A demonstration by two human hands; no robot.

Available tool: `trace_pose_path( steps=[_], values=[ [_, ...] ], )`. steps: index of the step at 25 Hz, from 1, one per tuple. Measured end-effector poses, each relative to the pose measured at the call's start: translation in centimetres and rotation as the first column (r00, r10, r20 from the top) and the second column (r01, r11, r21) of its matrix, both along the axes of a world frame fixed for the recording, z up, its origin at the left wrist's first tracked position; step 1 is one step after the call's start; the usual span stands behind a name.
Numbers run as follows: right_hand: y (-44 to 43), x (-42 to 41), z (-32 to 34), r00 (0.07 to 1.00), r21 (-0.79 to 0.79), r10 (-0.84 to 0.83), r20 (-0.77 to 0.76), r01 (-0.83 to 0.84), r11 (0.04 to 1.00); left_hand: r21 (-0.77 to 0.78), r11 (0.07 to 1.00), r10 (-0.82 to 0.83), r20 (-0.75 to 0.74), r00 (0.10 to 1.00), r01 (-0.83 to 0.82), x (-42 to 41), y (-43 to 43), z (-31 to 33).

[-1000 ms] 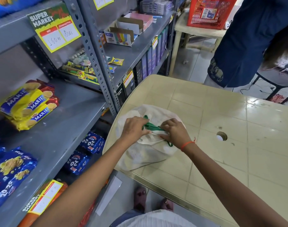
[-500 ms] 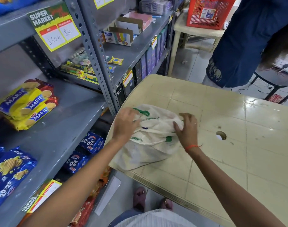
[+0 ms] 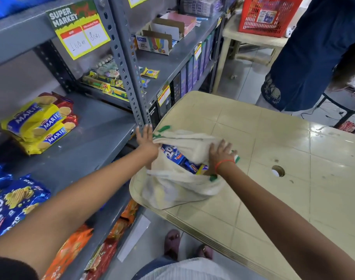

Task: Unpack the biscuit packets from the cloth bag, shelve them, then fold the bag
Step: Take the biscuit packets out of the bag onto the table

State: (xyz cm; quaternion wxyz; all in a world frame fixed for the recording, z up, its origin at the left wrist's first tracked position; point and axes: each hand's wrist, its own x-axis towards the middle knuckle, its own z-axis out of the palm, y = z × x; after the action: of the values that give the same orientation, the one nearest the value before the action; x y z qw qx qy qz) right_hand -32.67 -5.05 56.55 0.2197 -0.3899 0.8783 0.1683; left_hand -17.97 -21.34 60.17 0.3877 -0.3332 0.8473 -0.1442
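Fingers of the left hand are splayed open and mostly straight, yet the heel of that hand seems to pin or hook the left lip of the cloth bag; whether any fold is pinched underneath cannot be told. Fingers of the right hand are curled closed over the bag's upper flap, gripping the cloth, with an orange thread around the wrist. Between the two hands the mouth of the bag gapes, and blue biscuit packets show inside, lying flat.

The bag lies at the near-left corner of the table, its lower fold drooping over the left edge toward the grey shelf. On that shelf, yellow Marie packets are stacked toward the back, and blue packets like those in the bag lie near the front edge.

Judging from this, the step in hand is opening the bag: unpacking has barely begun, and shelving and folding are both ahead. The next move likely calls for one hand to hold the mouth wide while the other reaches in, closes on a blue packet, and carries it left to the shelf, probably beside its matching blue stack.
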Motion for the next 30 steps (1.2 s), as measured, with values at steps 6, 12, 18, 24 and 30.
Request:
trace_pose_path(
  steps=[6,12,18,24,30],
  values=[
    [-1.1,1.6,1.1,0.976,-0.420,0.215,0.032,-0.182,0.889,-0.041,0.964,-0.259,-0.390,0.884,0.264,-0.2,2.5,0.1],
    [-2.3,2.8,-1.9,0.977,-0.210,0.210,0.032,-0.199,0.957,0.301,0.936,-0.050,-0.394,0.918,0.180,-0.4,1.8,-2.9],
    [-2.8,-1.2,-1.7,1.000,-0.056,-0.003,0.023,0.004,0.998,0.158,0.987,-0.015,-0.023,1.000,0.018,2.4,-0.8,-3.9],
    [-5.1,0.0,-1.4,0.832,-0.516,0.485,-0.268,-0.549,0.658,0.359,0.898,-0.090,-0.416,0.905,0.255,-0.5,-2.0,-2.3],
    [-4.5,-1.2,-1.4,0.914,-0.172,0.398,-0.080,-0.406,0.897,0.346,0.891,-0.102,-0.476,0.873,0.293,-1.0,-3.2,-4.0]
  ],
)
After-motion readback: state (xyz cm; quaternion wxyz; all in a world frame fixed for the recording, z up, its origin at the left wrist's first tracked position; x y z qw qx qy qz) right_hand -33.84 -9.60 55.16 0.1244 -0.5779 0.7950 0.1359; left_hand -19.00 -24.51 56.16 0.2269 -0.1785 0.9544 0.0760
